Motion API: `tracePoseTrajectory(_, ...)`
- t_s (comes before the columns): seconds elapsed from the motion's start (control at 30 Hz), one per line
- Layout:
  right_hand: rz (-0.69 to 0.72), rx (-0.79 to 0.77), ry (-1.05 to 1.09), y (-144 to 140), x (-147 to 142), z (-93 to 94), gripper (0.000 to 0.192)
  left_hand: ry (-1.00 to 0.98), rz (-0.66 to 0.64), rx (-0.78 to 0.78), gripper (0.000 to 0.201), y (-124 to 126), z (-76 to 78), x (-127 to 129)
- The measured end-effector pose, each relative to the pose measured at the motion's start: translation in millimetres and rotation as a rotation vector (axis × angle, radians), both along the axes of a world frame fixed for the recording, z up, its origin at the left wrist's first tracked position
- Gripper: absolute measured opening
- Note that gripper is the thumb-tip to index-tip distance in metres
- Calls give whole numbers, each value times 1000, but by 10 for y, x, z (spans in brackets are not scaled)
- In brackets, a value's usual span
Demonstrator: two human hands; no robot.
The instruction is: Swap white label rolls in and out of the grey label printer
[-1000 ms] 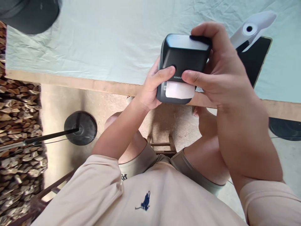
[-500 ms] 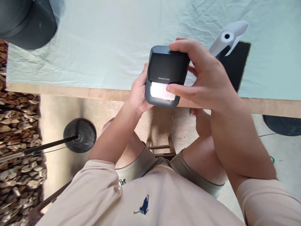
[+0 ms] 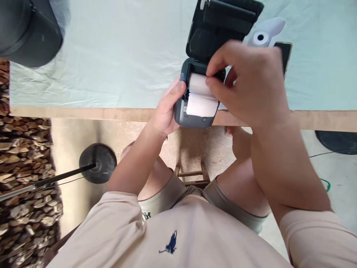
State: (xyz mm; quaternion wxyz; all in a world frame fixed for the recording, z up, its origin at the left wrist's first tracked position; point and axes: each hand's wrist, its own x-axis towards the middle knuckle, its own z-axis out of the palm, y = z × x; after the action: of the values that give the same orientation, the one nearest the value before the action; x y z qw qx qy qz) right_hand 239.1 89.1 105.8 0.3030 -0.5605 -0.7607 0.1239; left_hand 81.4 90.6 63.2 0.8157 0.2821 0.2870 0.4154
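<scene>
My left hand (image 3: 169,106) grips a dark label printer (image 3: 180,116) from its left side, with the thumb on the casing's edge. The printer's black lid (image 3: 208,41) stands swung up and back. Inside the bay sits a white label roll (image 3: 198,84), and its loose paper end (image 3: 201,106) lies over the front of the printer. My right hand (image 3: 245,80) is slightly blurred above the bay. Its thumb and index finger come together at the right end of the roll, and the other fingers are curled, partly hidden.
Behind my right hand lie another white paper roll (image 3: 260,38) with a loose flap and a dark flat phone-like thing (image 3: 285,52). A dark cylinder (image 3: 33,37) stands at the table's upper left. The wooden table edge (image 3: 111,113) runs below the pale cloth (image 3: 117,56).
The printer's lid was shut and has swung open, baring the roll inside. My right hand has moved from the lid and the front paper to the roll. My left hand keeps its hold.
</scene>
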Motion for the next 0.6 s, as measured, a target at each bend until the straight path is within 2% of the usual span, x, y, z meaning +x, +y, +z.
tracePoseTrajectory(0.17, -115, -168, -330, 14, -40, -53, 27, 28, -7, 65, 22, -19, -15, 7)
tracePoseTrajectory(0.3, -75, -216, -227, -37, -32, 94, 35, 35, -2, 43, 22, -11, -10, 1)
tracePoseTrajectory(0.37, -23, -199, -39, -67, 8, 200, 37, 5, 13, 29, 26, 7, -5, -16)
tracePoseTrajectory(0.43, 14, -159, 357, -53, 61, 245, 37, -31, 31, 12, 32, 31, -3, -42)
tracePoseTrajectory(0.5, 11, -188, 749, 14, 108, 189, 39, -61, 49, -17, 38, 52, -2, -67)
tracePoseTrajectory(0.53, 3, -256, 853, 59, 125, 127, 38, -72, 54, -30, 40, 59, -3, -75)
tracePoseTrajectory(0.6, -32, -366, 878, 142, 141, -29, 34, -80, 60, -43, 41, 63, -1, -79)
